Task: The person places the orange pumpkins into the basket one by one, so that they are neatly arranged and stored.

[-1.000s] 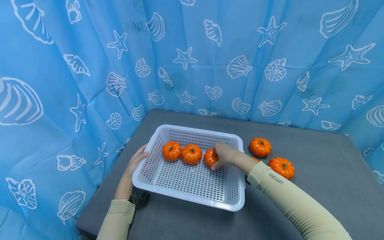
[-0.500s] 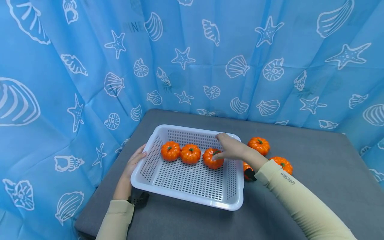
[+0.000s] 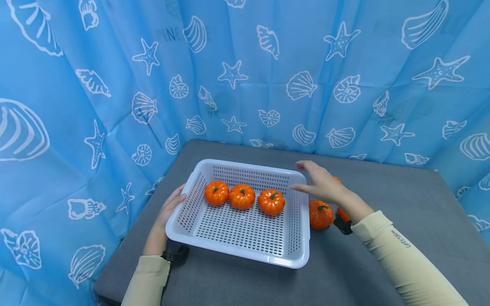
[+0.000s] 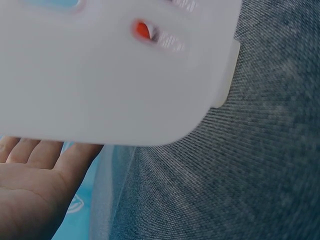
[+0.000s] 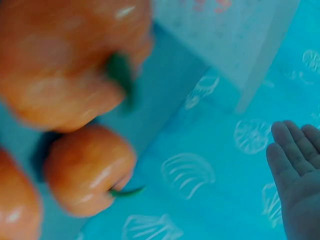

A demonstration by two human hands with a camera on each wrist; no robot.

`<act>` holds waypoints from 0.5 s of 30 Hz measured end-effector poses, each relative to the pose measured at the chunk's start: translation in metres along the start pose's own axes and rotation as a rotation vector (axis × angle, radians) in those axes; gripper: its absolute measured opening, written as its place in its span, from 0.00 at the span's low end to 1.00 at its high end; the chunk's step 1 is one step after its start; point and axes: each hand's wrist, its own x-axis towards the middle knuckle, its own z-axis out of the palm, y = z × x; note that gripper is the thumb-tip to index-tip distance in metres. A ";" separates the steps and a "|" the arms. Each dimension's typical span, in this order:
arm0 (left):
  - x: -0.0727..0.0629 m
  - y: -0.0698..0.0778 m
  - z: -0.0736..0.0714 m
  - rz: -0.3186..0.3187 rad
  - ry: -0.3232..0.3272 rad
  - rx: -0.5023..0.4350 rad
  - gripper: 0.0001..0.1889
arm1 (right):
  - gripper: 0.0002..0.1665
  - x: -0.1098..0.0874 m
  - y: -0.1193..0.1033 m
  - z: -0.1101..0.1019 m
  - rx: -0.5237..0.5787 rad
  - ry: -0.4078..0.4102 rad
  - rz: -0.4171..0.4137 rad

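Observation:
A white plastic basket [image 3: 237,253] with slotted walls holds three small orange pumpkins in a row: a left pumpkin [image 3: 216,193], a middle pumpkin [image 3: 242,196] and a right pumpkin [image 3: 271,202]. My left hand [image 3: 171,206] rests against the basket's left side. In the left wrist view its fingers [image 4: 75,162] reach straight to the basket edge, their tips hidden behind it. Over the basket's right rim my right hand [image 3: 319,183] has thumb and fingers spread, holding nothing. Just outside that rim sits another pumpkin [image 3: 320,214].
The right forearm partly covers two more pumpkins on the grey table [image 3: 413,204]; the right wrist view shows one with a green stem [image 5: 90,170]. A blue shell-print curtain [image 3: 237,106] hangs behind and to the left.
My right hand has let go of the right pumpkin in the basket and moved right, up to the rim. The left hand keeps its place at the basket.

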 end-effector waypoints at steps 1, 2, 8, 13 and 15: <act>0.000 0.000 0.000 0.002 -0.004 -0.002 0.26 | 0.46 -0.004 0.005 -0.003 0.006 0.007 0.018; 0.000 0.000 0.000 0.003 -0.008 -0.005 0.26 | 0.46 -0.008 0.010 -0.005 0.010 0.011 0.038; 0.001 0.000 0.000 -0.007 -0.009 -0.021 0.26 | 0.50 -0.040 0.045 -0.015 0.028 0.034 0.161; -0.001 0.001 0.001 -0.024 0.021 -0.012 0.26 | 0.50 -0.069 0.074 -0.018 -0.003 0.059 0.225; -0.001 0.001 0.002 -0.026 0.023 -0.011 0.26 | 0.50 -0.081 0.085 -0.018 -0.003 0.062 0.242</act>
